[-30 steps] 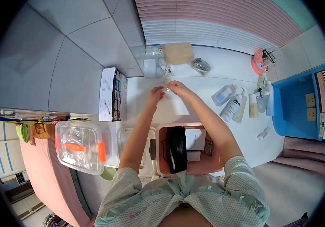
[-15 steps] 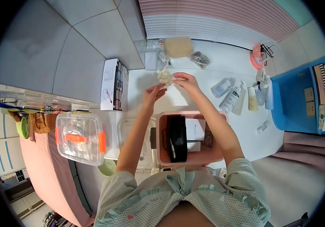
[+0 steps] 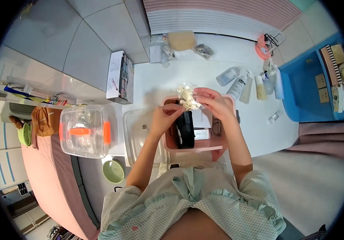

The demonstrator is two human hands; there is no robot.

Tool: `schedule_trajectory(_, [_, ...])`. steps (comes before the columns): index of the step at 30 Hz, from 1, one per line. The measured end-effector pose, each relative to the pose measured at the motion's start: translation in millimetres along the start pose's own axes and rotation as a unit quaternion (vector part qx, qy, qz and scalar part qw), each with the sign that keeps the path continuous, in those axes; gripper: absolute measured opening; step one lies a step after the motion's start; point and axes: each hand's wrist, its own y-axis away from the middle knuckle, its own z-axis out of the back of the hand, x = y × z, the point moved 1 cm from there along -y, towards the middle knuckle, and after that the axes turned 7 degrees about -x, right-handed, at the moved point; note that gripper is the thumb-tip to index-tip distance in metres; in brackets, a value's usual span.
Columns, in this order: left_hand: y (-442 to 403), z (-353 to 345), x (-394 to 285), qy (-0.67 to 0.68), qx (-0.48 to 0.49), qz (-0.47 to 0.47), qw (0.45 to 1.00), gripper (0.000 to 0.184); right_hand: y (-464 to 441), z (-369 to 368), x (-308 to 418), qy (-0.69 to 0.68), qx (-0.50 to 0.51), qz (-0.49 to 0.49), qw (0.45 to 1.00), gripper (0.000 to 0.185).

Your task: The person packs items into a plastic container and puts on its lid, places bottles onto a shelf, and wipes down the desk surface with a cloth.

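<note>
Pinching a clear packet of cream-coloured pieces (image 3: 188, 98), the left hand (image 3: 165, 120) and right hand (image 3: 215, 105) each have thumb and fingers drawn together at its edges. The packet is near the centre of the frame, raised above the far rim of the pink tub (image 3: 230, 141). Its film looks thin and slippery, so uneven pulling could split it, and if its mouth is loose, a tilt could scatter pieces into the tub or over the worktop (image 3: 152, 78); whether it is sealed, I cannot tell. A slack grip on one side could let it swing down against the tub's contents.

Inside the tub, a glossy black case (image 3: 186, 134) lies at the left, beside a white box (image 3: 201, 134), with something dark and thin-framed (image 3: 217, 128) at the right. The blue bin (image 3: 290, 107) at the right of the frame holds upright packs (image 3: 332, 66) and tan plates (image 3: 323, 95). At the left, the clear lidded box (image 3: 84, 146) has orange latches; its contents are unclear.
</note>
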Motion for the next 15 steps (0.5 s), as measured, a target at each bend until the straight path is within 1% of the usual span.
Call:
schedule_trajectory(2, [16.6,-5.5,-7.4,-0.051,0.005,0.003,0.999,0.013,19.4,-0.7,3.0,0.073,-0.038,0.009,0.997,0.037])
schedule_trajectory(3, [22.9,-9.2,-6.7,-0.066,0.004,-0.015,0.998,0.011,32.5,-5.6,12.4,0.175,-0.058,0.029,0.982,0.034])
schedule_trajectory(6, [39.4,-20.7,-11.6,-0.113,0.046,-0.094,0.988,0.012,46.8,4.4,-4.7,0.265,-0.096,0.117,0.952,0.030])
schedule_trajectory(7, [43.4,-25.8,-10.6,-0.106,0.067,-0.099,0.987,0.014,53.5,9.0,-6.8,0.317,-0.111,0.175,0.925,0.028])
schedule_trajectory(8, [46.5,-31.8,-8.2,-0.137,0.076,-0.105,0.982,0.016,59.9,14.7,-10.5,0.312,-0.129,0.172,0.926,0.028])
schedule_trajectory(10, [52.4,-46.6,-2.7,-0.169,0.077,-0.167,0.968,0.020,71.7,28.3,-18.9,0.300,-0.165,0.165,0.925,0.028])
schedule_trajectory(11, [54.1,-53.6,-0.5,-0.186,0.088,-0.197,0.959,0.026,75.1,39.4,-26.6,0.293,-0.182,0.169,0.923,0.026])
schedule_trajectory(12, [57.0,-61.4,1.7,-0.203,0.087,-0.193,0.956,0.032,82.1,45.7,-26.7,0.322,-0.199,0.163,0.911,0.026])
schedule_trajectory(14, [57.0,-80.1,8.8,-0.261,0.092,-0.205,0.939,0.038,93.5,54.3,-27.1,0.381,-0.233,0.151,0.882,0.026])
schedule_trajectory(15, [55.0,-88.7,18.5,-0.251,0.109,-0.201,0.941,0.043,97.2,54.7,-27.1,0.395,-0.251,0.161,0.869,0.026])
